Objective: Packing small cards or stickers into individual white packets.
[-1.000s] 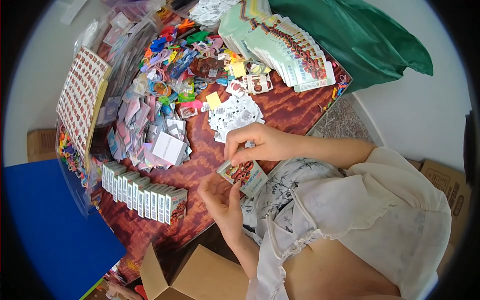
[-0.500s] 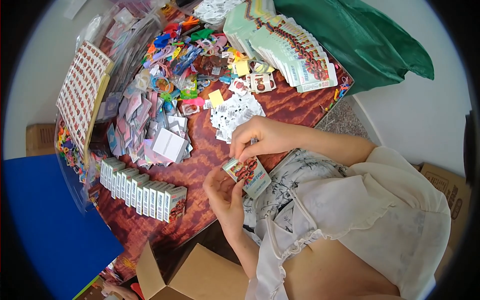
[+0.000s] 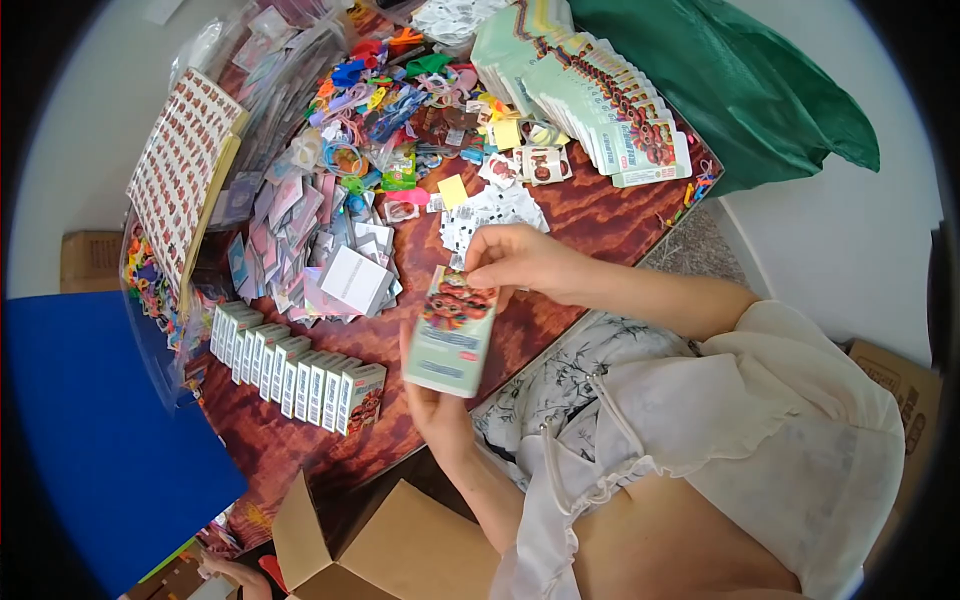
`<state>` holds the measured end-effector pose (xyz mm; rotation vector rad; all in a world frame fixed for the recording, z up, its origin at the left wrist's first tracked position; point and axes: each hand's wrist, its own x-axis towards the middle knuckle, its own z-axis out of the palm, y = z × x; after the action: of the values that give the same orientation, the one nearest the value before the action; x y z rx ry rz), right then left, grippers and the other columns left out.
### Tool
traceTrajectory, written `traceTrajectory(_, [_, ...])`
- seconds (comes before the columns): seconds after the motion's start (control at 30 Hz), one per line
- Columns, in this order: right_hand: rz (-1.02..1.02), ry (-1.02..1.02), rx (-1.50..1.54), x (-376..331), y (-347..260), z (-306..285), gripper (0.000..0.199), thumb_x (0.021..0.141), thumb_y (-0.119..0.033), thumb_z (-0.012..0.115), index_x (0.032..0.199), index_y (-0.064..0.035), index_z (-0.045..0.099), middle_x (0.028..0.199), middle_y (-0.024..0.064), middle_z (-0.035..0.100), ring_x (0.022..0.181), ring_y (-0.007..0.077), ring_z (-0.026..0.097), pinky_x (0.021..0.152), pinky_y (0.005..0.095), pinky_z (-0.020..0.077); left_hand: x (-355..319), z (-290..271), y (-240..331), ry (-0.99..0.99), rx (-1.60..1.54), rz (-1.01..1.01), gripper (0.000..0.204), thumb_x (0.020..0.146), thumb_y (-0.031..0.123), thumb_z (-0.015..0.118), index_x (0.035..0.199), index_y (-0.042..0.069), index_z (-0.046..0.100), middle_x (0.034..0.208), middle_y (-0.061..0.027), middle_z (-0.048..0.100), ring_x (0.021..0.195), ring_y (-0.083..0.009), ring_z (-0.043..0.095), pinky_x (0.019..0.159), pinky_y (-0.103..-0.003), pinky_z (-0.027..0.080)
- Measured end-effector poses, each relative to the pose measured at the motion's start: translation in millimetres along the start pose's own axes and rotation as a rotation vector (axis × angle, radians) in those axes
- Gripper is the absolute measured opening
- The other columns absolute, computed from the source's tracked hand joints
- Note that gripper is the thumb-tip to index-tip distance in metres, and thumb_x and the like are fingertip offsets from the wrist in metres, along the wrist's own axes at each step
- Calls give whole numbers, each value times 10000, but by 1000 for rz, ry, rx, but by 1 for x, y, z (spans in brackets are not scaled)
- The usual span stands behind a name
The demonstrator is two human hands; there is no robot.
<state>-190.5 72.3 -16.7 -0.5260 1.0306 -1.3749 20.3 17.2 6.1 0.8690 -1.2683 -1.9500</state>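
Observation:
A small pale green card box [image 3: 455,340] with red cartoon figures is held up over the table's near edge. My left hand [image 3: 437,415] grips it from behind and below, most of its fingers hidden by the box. At the upper right corner, my right hand [image 3: 512,258] is closed with thumb and fingertips against the box. Beyond that hand lies a pile of small white printed slips [image 3: 485,222]. A row of similar filled-out boxes [image 3: 300,378] stands upright to the left on the red-brown patterned table [image 3: 420,265].
Fanned flat cartons [image 3: 610,115] lie at the far right beside a green bag [image 3: 740,90]. Colourful trinkets [image 3: 390,105] and loose card packs [image 3: 310,240] heap up behind. A sticker sheet [image 3: 185,165] leans at left. An open cardboard box [image 3: 410,540] sits below the table edge.
The box has moved up and left and turned more upright, its printed front now more fully in view. Both hands stay on it, the left now largely behind it.

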Motion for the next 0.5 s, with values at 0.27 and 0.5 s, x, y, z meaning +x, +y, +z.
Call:
traceTrajectory(0.27, [-554, -28, -1220, 58, 7, 50, 248, 831, -131, 681, 1043, -22, 612, 1044, 125, 638, 1032, 284, 591, 867, 404, 510, -7, 0, 15, 241, 360, 87, 892, 722, -54, 768, 1471, -11, 284, 1354, -171, 469, 1185, -268, 533, 959, -383, 504])
traceTrajectory(0.5, [-651, -24, -1584, 112, 10, 61, 458, 753, -208, 742, 1160, -45, 610, 1259, 85, 567, 1202, 260, 485, 962, 427, 389, -14, -8, 18, 80, 1172, 149, 817, 702, 133, 831, 1393, -19, 422, 1227, -246, 560, 1152, -435, 502, 974, -481, 410])
